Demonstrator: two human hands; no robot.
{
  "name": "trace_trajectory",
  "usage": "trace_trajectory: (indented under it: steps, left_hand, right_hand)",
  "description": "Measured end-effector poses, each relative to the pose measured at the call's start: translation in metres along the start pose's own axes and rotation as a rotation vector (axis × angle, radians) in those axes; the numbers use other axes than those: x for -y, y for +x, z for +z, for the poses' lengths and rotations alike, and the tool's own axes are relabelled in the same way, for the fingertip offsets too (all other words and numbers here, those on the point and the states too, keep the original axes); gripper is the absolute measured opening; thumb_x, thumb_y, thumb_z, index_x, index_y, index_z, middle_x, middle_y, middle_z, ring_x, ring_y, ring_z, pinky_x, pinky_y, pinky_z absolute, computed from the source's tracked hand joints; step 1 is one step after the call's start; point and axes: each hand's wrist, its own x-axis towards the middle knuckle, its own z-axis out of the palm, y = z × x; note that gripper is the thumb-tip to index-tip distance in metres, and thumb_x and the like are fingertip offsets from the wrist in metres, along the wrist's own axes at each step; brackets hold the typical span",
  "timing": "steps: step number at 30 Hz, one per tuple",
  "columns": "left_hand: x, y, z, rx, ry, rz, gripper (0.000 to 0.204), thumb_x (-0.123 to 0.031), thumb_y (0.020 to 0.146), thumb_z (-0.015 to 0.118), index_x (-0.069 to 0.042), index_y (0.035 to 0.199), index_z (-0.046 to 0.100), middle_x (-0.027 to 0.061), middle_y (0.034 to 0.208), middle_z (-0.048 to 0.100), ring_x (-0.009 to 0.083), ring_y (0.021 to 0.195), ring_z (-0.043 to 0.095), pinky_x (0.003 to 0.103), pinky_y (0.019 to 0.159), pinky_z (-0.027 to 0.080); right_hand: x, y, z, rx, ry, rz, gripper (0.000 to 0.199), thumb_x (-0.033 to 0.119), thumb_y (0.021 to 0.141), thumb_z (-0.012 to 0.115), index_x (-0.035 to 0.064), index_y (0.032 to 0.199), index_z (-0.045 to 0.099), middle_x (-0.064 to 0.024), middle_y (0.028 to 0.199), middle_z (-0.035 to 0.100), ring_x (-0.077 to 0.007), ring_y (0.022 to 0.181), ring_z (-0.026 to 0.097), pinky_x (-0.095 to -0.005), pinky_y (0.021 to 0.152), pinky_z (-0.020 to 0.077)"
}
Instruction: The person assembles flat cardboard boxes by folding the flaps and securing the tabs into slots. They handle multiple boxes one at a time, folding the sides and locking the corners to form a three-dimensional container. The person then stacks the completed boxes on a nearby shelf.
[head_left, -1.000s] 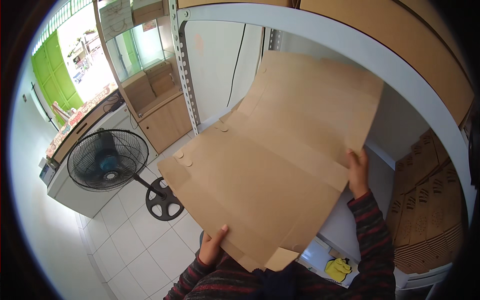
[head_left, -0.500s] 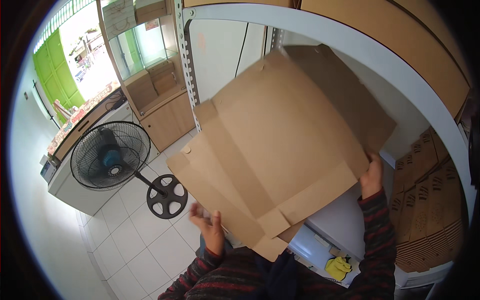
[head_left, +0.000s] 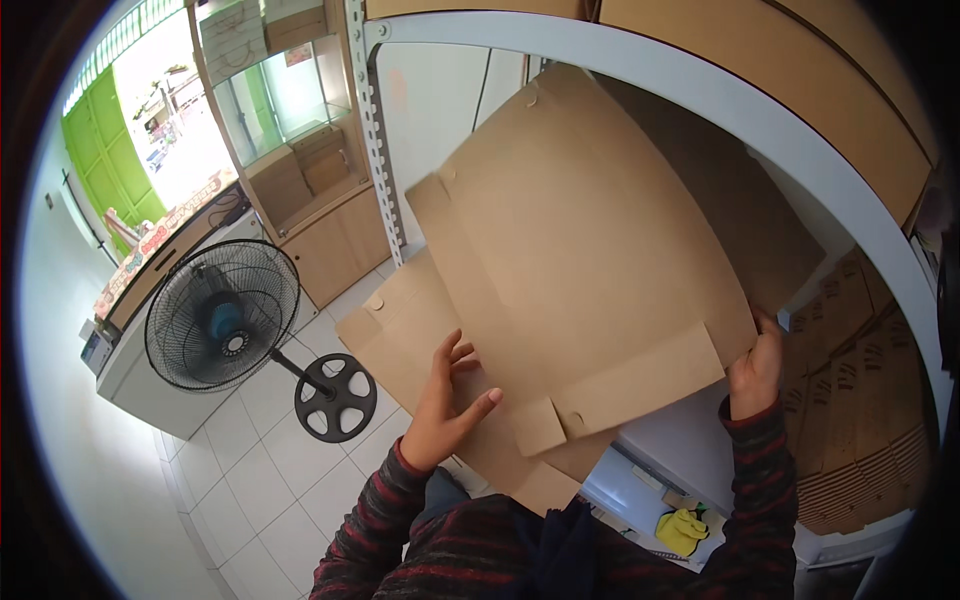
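Note:
A large flat sheet of brown die-cut cardboard [head_left: 590,250] with flaps and small tabs is tilted in front of me. My right hand [head_left: 757,370] grips its right edge, fingers tucked behind. Beneath its left side, a second cardboard sheet [head_left: 393,308] sticks out, and a darker cardboard panel [head_left: 740,190] shows behind it on the right. By the lower left of the upper sheet, my left hand [head_left: 447,408] has its fingers apart and holds nothing. Whether its fingertips touch the cardboard is hard to tell.
A black standing fan [head_left: 225,320] is on the tiled floor at left, before a wooden glass cabinet [head_left: 310,160]. White metal shelving [head_left: 640,50] arches overhead. Stacked brown cartons [head_left: 850,420] fill the right side. A yellow cloth [head_left: 682,532] lies low near my right forearm.
My left hand has moved right and up, over the cardboard. The upper sheet has shifted right and upward with my right hand, exposing more of the sheet beneath.

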Motion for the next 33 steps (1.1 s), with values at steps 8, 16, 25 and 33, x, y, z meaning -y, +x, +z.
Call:
trace_trajectory:
  steps: [8,16,25,33]
  left_hand:
    - [-0.008,0.035,-0.008,0.171,-0.219,-0.115,0.059,0.005,0.082,0.067,0.002,0.134,0.041,0.0131,0.136,0.046,0.0214,0.115,0.056,0.033,0.089,0.052]
    - [0.031,0.062,-0.045,0.159,-0.121,-0.141,0.049,0.006,0.083,0.060,0.001,0.131,0.051,0.0128,0.123,0.059,0.0176,0.102,0.063,0.030,0.086,0.052]
    - [0.021,0.046,-0.064,0.131,-0.653,-0.341,0.056,0.010,0.085,0.049,0.002,0.140,0.040,0.0139,0.137,0.049,0.0205,0.116,0.057,0.032,0.097,0.047]
    - [0.010,0.013,-0.041,0.193,-0.078,-0.126,0.032,0.012,0.080,0.060,0.003,0.111,0.057,0.0090,0.115,0.061,0.0188,0.111,0.061,0.030,0.090,0.053]
  right_hand:
    - [-0.023,-0.048,-0.007,-0.165,-0.091,-0.230,0.042,0.011,0.094,0.056,0.0023,0.133,0.046,-0.0082,0.134,0.050,-0.0223,0.122,0.049,-0.0363,0.103,0.0401]
    - [-0.037,-0.058,-0.023,-0.112,-0.100,0.264,0.029,0.021,0.093,0.059,0.0086,0.119,0.055,-0.0014,0.109,0.062,-0.0155,0.097,0.060,-0.0294,0.075,0.0499]
    - [-0.045,-0.057,-0.036,-0.136,-0.314,0.260,0.017,0.016,0.092,0.060,0.0051,0.105,0.059,-0.0064,0.087,0.064,-0.0140,0.060,0.060,-0.0245,0.053,0.0480]
    - [-0.037,-0.064,-0.025,-0.268,-0.180,-0.048,0.025,0.026,0.094,0.060,0.0083,0.112,0.056,0.0011,0.089,0.055,-0.0064,0.071,0.048,-0.0212,0.058,0.0365]
